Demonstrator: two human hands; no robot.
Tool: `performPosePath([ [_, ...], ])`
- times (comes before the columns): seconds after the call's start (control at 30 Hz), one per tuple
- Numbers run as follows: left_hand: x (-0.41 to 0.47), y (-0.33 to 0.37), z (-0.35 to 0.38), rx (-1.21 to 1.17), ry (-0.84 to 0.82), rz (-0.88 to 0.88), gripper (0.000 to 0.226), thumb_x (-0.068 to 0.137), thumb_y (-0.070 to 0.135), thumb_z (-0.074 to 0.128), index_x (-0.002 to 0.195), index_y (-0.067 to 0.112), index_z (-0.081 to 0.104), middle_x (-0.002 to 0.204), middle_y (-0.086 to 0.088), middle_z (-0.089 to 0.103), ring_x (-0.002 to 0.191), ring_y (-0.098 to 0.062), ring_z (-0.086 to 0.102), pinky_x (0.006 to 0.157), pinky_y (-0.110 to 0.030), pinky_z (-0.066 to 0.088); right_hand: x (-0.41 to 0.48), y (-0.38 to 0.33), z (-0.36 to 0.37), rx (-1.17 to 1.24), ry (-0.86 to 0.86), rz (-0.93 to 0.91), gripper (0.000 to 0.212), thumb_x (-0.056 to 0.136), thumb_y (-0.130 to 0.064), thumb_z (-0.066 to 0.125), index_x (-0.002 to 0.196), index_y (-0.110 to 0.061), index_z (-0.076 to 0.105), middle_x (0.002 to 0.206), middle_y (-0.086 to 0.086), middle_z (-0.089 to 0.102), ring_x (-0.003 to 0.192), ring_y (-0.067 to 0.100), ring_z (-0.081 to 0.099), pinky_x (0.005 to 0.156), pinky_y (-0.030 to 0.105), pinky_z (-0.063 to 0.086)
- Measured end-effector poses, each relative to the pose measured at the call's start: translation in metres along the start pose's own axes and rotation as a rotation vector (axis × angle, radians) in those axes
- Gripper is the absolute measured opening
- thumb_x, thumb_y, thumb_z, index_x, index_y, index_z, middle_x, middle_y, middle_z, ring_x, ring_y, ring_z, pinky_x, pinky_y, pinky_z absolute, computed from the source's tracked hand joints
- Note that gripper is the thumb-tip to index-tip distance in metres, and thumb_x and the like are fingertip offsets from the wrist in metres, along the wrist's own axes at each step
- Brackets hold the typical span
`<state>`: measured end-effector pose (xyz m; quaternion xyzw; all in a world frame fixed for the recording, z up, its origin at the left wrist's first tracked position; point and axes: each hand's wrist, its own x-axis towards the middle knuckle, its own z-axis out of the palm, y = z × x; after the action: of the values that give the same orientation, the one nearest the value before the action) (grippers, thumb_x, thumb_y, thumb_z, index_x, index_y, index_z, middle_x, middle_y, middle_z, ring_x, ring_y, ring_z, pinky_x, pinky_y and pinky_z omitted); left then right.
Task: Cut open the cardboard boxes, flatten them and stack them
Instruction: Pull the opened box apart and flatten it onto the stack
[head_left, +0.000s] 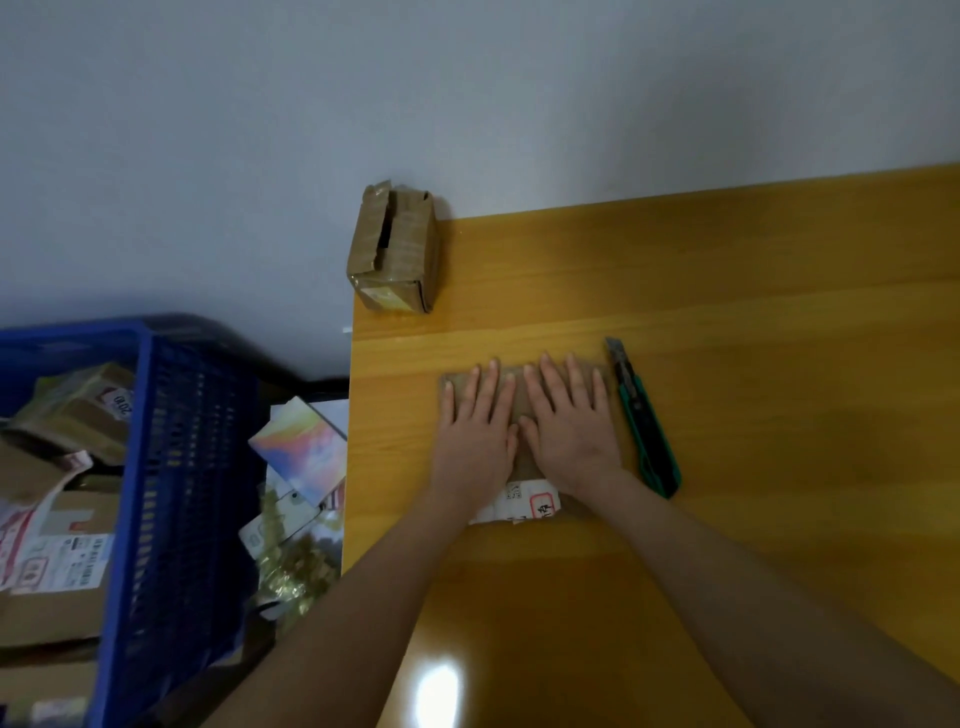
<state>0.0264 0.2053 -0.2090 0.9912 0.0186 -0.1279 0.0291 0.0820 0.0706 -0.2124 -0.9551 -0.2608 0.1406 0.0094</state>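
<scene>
Both flat, my left hand (475, 431) and right hand (569, 426) pressed spread fingers onto the flattened box (519, 506); the utility knife (644, 421) lay just right of it.

"2080", faintly, on parcel label (120, 404) in blue crate (171, 467), flattened box label (519, 503) illegible

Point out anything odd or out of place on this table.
The utility knife lies right beside the right hand with its blade apparently extended. The taped box sits at the far left corner of the table, slightly over its edge.
</scene>
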Motion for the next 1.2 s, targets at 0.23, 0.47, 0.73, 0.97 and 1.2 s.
performPosePath([
  [0.23,-0.052,0.016,0.015,-0.093,0.073,-0.087,0.058,0.099,0.048,0.013,0.152,0.026,0.014,0.161,-0.001,0.009,0.149,-0.027,0.009,0.118,-0.054,0.013,-0.027,0.004,-0.004,0.044,-0.054,-0.065,0.059,0.1,-0.049,0.012,0.152,-0.027,-0.007,0.158,0.009,-0.022,0.144,0.026,-0.024,0.115,0.046,-0.014],
  [0.47,-0.053,0.017,0.02,-0.079,0.081,-0.085,0.063,0.096,0.053,0.024,0.153,0.025,0.025,0.161,-0.003,0.017,0.148,-0.027,0.013,0.115,-0.058,0.021,-0.056,-0.003,0.011,0.001,0.025,-0.031,0.064,0.093,-0.053,-0.001,0.151,-0.026,0.004,0.159,0.011,-0.006,0.146,0.029,-0.011,0.115,0.051,-0.011],
  [0.73,-0.053,0.018,0.02,-0.064,0.09,-0.077,0.063,0.096,0.052,0.027,0.152,0.023,0.026,0.16,-0.006,0.018,0.148,-0.028,0.016,0.112,-0.059,0.026,-0.052,-0.002,0.018,-0.01,0.048,-0.013,0.063,0.093,-0.053,0.003,0.151,-0.027,0.005,0.159,0.011,-0.007,0.146,0.029,-0.013,0.116,0.054,-0.009],
  [0.97,-0.051,0.017,0.024,-0.088,0.11,-0.085,0.063,0.095,0.052,0.027,0.152,0.025,0.025,0.161,-0.004,0.018,0.148,-0.027,0.016,0.113,-0.059,0.023,-0.05,-0.002,0.022,-0.034,0.051,-0.023,0.062,0.094,-0.053,0.007,0.151,-0.028,0.006,0.16,0.012,-0.002,0.148,0.029,-0.006,0.115,0.053,-0.011],
  [1.2,-0.052,0.014,0.023,-0.075,0.038,-0.086,0.067,0.093,0.057,0.018,0.154,0.029,0.014,0.162,0.0,0.005,0.15,-0.024,0.005,0.117,-0.056,0.011,-0.055,-0.002,0.015,0.018,0.031,-0.043,0.062,0.095,-0.054,0.003,0.152,-0.029,0.004,0.16,0.009,-0.008,0.147,0.029,-0.01,0.115,0.05,-0.012],
])
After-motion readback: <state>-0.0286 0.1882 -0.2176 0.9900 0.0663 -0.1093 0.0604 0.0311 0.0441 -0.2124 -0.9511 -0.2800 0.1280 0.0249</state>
